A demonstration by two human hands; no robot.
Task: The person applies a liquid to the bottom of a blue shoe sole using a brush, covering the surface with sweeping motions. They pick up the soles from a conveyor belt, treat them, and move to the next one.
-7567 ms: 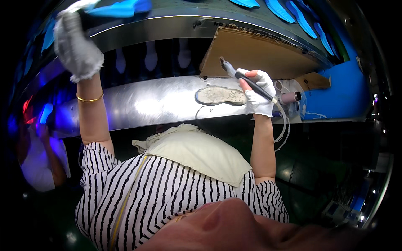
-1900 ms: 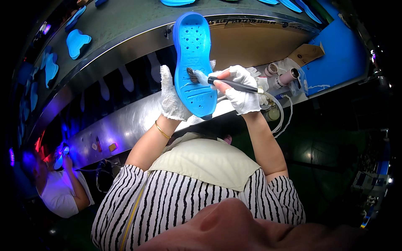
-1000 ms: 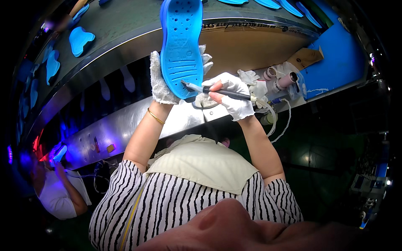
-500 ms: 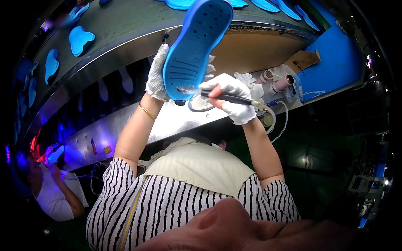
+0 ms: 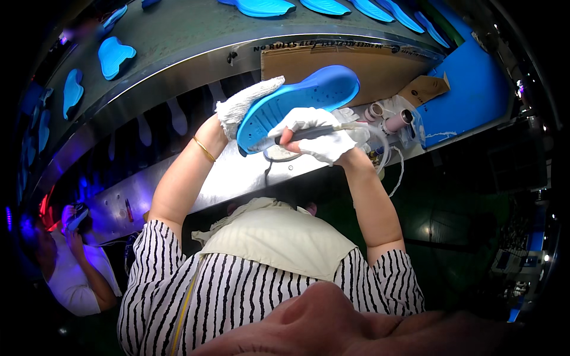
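Observation:
My left hand (image 5: 246, 102), in a white knit glove, grips a blue shoe sole (image 5: 314, 89) along its far left side. The sole is tilted, with its grooved and dotted face toward me and its wider end up to the right. In my gloved right hand (image 5: 323, 135), whose thumb and a fingertip are bare, is a dark-handled brush (image 5: 261, 144). Its bristle tip lies at the lower edge of the sole; whether it touches I cannot tell. A pale tube (image 5: 386, 151) runs near the handle's back end. My right hand hides part of the sole.
Several blue soles (image 5: 117, 57) lie on the dark belt (image 5: 178, 35) beyond a metal edge. Below it is a lit white bench (image 5: 228, 178) with a round dish (image 5: 282, 154) partly hidden. Thread spools (image 5: 396, 121) and cardboard (image 5: 424, 89) stand right. Another person (image 5: 77, 267) sits left.
The sole has come down and turned clockwise, its wide end swinging right. My left hand has tilted with it, and my right hand with the brush has moved slightly down and left.

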